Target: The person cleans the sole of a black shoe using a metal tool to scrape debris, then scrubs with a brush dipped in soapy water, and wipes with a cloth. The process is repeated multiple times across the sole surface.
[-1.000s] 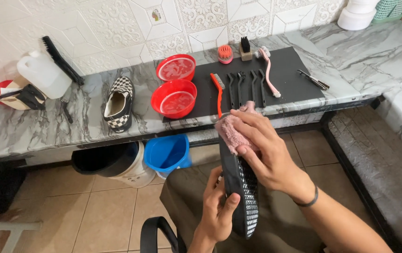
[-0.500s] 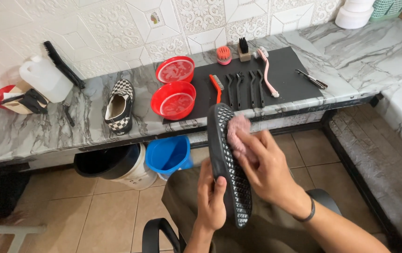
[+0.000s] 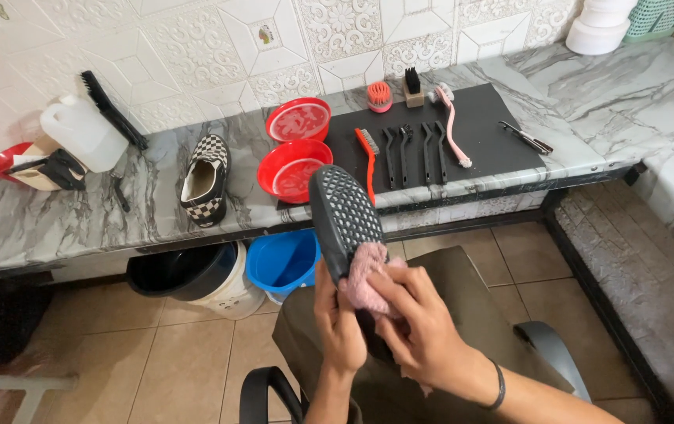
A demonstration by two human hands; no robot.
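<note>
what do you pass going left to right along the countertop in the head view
white jug → checkered shoe → two red bowls → orange-handled brush → four black brushes → pink brush → black tool

Counter edge [image 3: 196, 235] crowded – red bowls [image 3: 294, 170], checkered shoe [image 3: 204, 180]; lap side open.

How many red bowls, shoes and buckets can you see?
Red bowls: 2, the back one and the front one on the counter.
Shoes: 2, the checkered shoe on the counter and the black-soled shoe held in the hands.
Buckets: 2, the blue bucket and the black bucket under the counter.
Total: 6
</note>
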